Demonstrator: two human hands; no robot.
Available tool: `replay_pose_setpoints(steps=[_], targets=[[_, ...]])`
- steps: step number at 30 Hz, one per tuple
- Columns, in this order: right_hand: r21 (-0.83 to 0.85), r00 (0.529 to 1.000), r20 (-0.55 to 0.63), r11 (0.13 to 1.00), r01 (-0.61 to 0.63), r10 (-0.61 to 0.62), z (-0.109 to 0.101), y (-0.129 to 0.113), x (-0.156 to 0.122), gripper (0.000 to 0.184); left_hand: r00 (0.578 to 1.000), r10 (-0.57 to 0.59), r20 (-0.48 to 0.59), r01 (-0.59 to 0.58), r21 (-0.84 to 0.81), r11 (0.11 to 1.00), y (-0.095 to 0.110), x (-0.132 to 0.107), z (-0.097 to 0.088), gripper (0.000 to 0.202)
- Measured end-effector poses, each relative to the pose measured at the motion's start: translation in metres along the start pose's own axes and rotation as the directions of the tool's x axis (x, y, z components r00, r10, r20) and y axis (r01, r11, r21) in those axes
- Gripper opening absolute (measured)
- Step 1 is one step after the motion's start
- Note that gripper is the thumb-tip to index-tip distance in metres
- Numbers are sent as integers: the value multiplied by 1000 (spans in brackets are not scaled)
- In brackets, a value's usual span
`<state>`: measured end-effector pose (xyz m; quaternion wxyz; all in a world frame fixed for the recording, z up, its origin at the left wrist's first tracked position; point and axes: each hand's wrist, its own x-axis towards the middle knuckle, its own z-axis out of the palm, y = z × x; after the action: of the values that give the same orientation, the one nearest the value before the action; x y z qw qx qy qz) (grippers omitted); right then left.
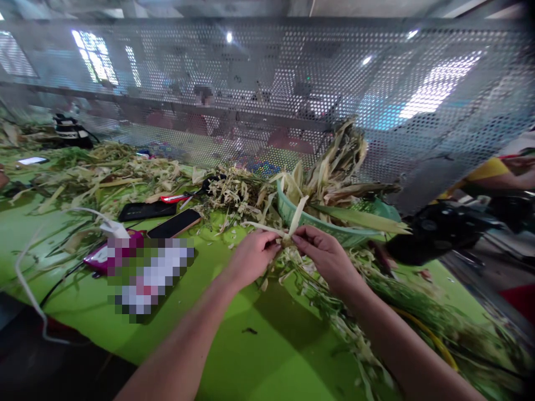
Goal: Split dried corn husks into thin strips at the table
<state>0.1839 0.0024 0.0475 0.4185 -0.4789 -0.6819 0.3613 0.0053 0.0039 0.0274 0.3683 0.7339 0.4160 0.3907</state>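
Observation:
Both my hands pinch pale strips of corn husk (298, 214) above the green table (251, 356). My left hand (254, 255) has its thumb and fingers closed on the husk where the strips cross, and one strip sticks out to the left above it. From the other side my right hand (321, 252) grips the same husk, with another strip standing up between the hands. A green plastic basket (288, 206) of dried corn husks (334, 167) stands just behind my hands. Shredded husk and green strands lie below and to the right of them.
A phone (174, 223), a dark case (147, 210), a red cutter (174, 198) and a purple power bank (104, 253) with a white cable lie on the left. Husk scraps (154, 172) spread behind. A perforated metal screen (251, 83) borders the table; a black machine (434, 231) stands right.

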Motion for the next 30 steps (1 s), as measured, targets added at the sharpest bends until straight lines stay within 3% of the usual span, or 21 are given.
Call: replay_pose_setpoints(steps=[6, 12, 17, 21, 30], targets=[[-13, 1000, -24, 1000, 5, -6, -1, 3, 2, 20, 998, 42, 53, -46, 83, 996, -3, 1, -7, 26], [-14, 1000, -21, 1000, 9, -9, -3, -1, 2, 19, 989, 41, 143, -48, 41, 998, -4, 1, -14, 30], [-34, 1000, -21, 999, 22, -23, -3, 1, 2, 21, 990, 1, 144, -1, -6, 1000, -5, 1, -16, 29], [-10, 999, -29, 1000, 25, -26, -3, 3, 1, 19, 985, -72, 154, 91, -122, 988, -2, 1, -8, 23], [-50, 999, -12, 998, 34, -34, 4, 1, -5, 19, 977, -156, 147, 208, -460, 863, 5, -3, 0, 36]])
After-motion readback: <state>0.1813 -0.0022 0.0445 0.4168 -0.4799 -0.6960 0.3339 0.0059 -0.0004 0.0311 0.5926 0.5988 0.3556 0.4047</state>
